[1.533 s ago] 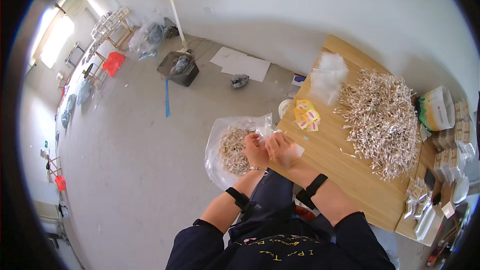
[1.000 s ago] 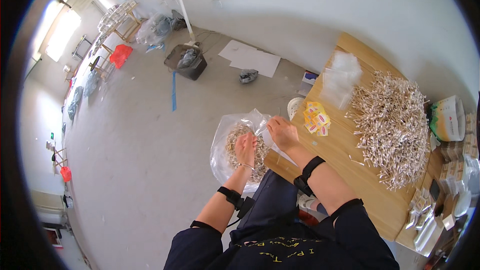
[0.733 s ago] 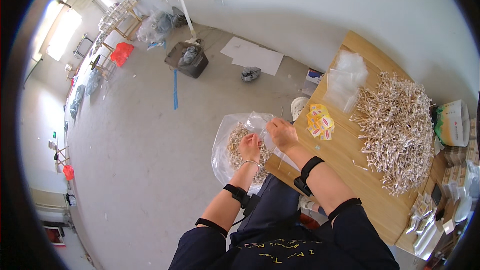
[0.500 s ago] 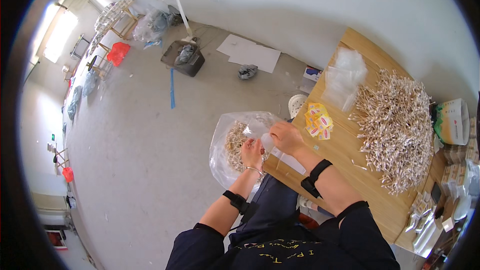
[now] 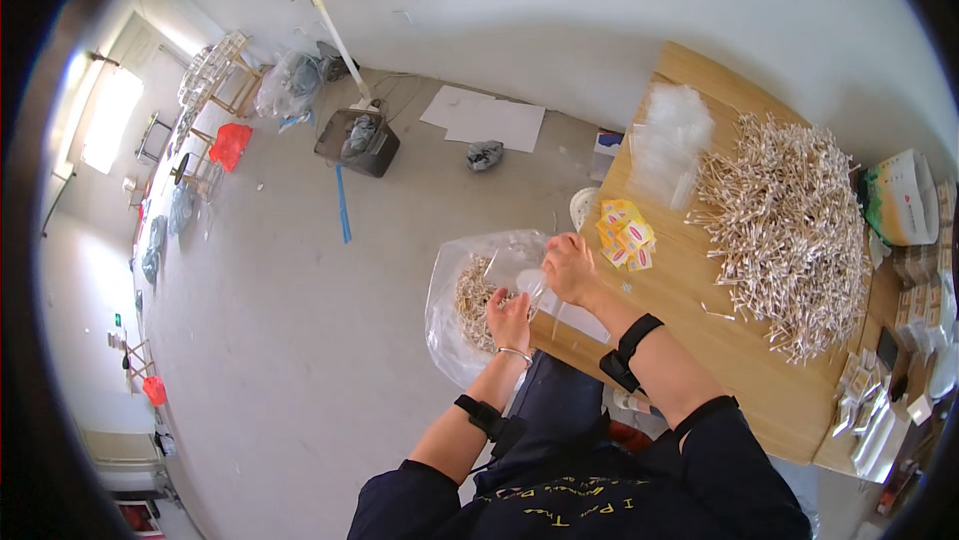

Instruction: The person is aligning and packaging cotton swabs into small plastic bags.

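A large clear plastic bag (image 5: pixel 446 338) hangs beside the table's near-left edge, with many cotton swabs (image 5: pixel 474 302) in it. My right hand (image 5: pixel 569 270) is closed in a pinch on a small clear plastic bag (image 5: pixel 533 282) above the big bag's right side. Just left of it, my left hand (image 5: pixel 510 320) is over the big bag's mouth, thumb and fingers apart, close to the small bag's lower end. Whether its fingertips touch the film is hard to see. A white sheet-like piece (image 5: pixel 581 318) lies at the table edge under my right wrist.
On the wooden table (image 5: pixel 689 290) are yellow-and-white packets (image 5: pixel 625 234), a stack of clear bags (image 5: pixel 671 140) and a big heap of cotton swabs (image 5: pixel 789 230). A white-and-green bag (image 5: pixel 899 198) and boxes stand at the right. A dark bin (image 5: pixel 358 142) is on the floor.
My left hand's fingers have spread from a closer pinch and dropped slightly away from my right hand. The small bag now stretches below my right fingers. The whole view has shifted a little.
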### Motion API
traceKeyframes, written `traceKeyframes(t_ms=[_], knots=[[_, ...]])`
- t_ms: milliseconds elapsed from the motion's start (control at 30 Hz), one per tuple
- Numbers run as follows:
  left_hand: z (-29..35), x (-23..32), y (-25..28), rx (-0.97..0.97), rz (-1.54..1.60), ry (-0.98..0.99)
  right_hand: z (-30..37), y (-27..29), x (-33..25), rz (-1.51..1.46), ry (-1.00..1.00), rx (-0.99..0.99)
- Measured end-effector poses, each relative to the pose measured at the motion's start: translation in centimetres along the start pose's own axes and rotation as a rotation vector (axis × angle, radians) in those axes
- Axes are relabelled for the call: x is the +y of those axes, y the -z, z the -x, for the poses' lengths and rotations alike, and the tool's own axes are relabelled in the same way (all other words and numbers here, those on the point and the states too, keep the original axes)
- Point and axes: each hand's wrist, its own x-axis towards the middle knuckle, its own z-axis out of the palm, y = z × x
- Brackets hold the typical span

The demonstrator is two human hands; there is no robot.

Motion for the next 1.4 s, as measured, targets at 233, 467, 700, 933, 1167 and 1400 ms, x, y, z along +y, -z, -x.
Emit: traceKeyframes(t_ms=[233,467,700,933,1167,1400], knots=[[0.9,-0.9,0.3,-0.068,-0.223,-0.167,0.4,-0.1,1.4,-0.052,0.084,0.043],[1.0,-0.7,0.5,-0.055,-0.201,-0.142,0.3,-0.9,1.6,-0.130,0.115,0.126],[-1.7,-2.2,2.6,0.184,-0.934,-0.754,3.1,-1.2,1.7,-0.030,0.172,0.362],[3.4,2.9,-1.8,-0.474,-1.612,-1.048,17.7,8.6,5.9,0.227,-0.361,0.535],[7.3,0.3,-6.4,-0.823,-1.430,-1.073,31.0,15.2,13.7,0.354,-0.880,0.861],[12.8,-3.8,-10.7,-1.269,-1.385,-0.920,33.9,18.6,16.9,0.229,-0.984,0.811]])
